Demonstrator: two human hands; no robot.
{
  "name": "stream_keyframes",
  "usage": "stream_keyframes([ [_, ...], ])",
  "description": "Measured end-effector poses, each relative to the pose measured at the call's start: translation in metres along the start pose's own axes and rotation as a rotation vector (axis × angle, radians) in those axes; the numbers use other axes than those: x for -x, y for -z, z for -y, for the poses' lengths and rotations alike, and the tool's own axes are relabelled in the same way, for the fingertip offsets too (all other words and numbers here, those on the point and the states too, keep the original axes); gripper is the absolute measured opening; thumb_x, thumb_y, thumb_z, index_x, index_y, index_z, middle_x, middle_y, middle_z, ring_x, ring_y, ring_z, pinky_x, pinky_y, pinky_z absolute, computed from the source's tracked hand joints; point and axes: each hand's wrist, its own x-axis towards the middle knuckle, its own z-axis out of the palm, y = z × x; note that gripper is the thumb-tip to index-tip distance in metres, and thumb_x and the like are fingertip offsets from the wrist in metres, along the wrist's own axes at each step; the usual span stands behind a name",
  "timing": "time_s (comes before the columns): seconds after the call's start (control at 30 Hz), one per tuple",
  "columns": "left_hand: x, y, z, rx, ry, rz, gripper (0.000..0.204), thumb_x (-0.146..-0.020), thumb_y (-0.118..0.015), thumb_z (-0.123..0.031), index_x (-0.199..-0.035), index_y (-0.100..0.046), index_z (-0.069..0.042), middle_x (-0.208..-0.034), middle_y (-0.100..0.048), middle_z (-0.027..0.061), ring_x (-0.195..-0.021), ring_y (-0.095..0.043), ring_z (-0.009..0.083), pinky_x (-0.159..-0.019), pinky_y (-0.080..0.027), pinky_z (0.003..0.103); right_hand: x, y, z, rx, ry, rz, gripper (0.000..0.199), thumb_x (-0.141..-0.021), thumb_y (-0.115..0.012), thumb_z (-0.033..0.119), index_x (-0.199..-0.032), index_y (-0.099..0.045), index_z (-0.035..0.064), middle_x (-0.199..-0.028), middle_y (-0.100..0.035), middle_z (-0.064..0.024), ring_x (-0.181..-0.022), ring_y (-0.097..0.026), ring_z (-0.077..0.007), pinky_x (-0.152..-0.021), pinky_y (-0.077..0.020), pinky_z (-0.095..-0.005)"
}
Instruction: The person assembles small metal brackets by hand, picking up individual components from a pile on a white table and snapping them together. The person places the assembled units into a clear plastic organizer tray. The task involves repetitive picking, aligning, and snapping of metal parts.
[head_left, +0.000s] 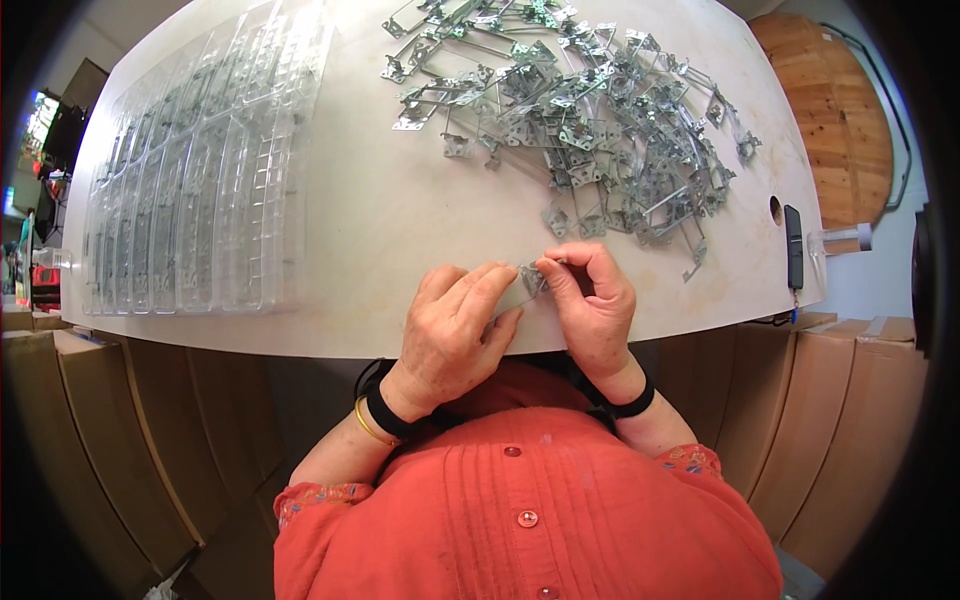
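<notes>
My left hand [460, 325] and my right hand [590, 300] meet at the near edge of the white table [370, 220]. Between their fingertips they pinch one small metal bracket [531, 277]; each hand grips an end of it. Just beyond my hands a big loose pile of the same metal brackets [590, 120] spreads over the middle and far right of the table. Both wrists wear black bands, and the left also has a gold bangle.
Stacked clear plastic trays [190, 190] with rows of slots cover the table's left side. A black remote-like device [793, 245] lies by a round hole at the right edge. Cardboard boxes [850, 420] stand under and beside the table. A round wooden board [835, 110] is at the far right.
</notes>
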Motion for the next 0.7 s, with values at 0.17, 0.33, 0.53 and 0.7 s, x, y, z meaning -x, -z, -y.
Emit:
stream_keyframes([
  [0.17,0.0008,-0.0005,-0.0004,-0.004,0.003,0.001,0.057,-0.077,-0.091,0.0,-0.131,-0.071,-0.003,-0.122,-0.079,0.0135,-0.09,-0.068,0.0317,-0.085,-0.056,0.043,-0.0011,-0.0006,0.0042,0.031,0.018,-0.007,0.014,-0.102,-0.082,0.0,-0.113,-0.076,0.0022,-0.101,-0.075,-0.0073,-0.087,-0.07,-0.0134,-0.079,-0.0576,-0.0293],
  [0.33,0.0014,-0.0003,-0.001,-0.006,0.013,0.005,0.057,-0.077,-0.091,0.0,-0.13,-0.071,-0.003,-0.121,-0.079,0.013,-0.092,-0.068,0.0316,-0.085,-0.056,0.042,0.0003,-0.0018,0.0009,0.006,0.0,-0.02,0.014,-0.101,-0.082,-0.001,-0.114,-0.076,0.0022,-0.101,-0.075,-0.0075,-0.087,-0.07,-0.0142,-0.079,-0.0578,-0.0295],
  [0.53,0.0016,0.0001,-0.0017,-0.013,0.012,0.009,0.058,-0.077,-0.091,0.001,-0.131,-0.071,-0.003,-0.12,-0.079,0.0124,-0.091,-0.068,0.0319,-0.084,-0.057,0.042,-0.0008,-0.001,0.0052,0.044,0.025,-0.024,0.014,-0.101,-0.083,0.0,-0.113,-0.076,0.0023,-0.1,-0.076,-0.0084,-0.085,-0.071,-0.0155,-0.077,-0.0583,-0.0303],
  [0.7,-0.0005,0.0021,-0.004,-0.017,0.009,0.01,0.058,-0.076,-0.091,0.001,-0.13,-0.071,-0.002,-0.119,-0.08,0.0129,-0.083,-0.067,0.0299,-0.08,-0.055,0.041,-0.0009,-0.0028,0.0072,0.022,0.01,-0.024,0.012,-0.1,-0.082,0.0,-0.11,-0.075,0.0038,-0.097,-0.075,-0.0088,-0.08,-0.07,-0.0184,-0.072,-0.0567,-0.0326],
])
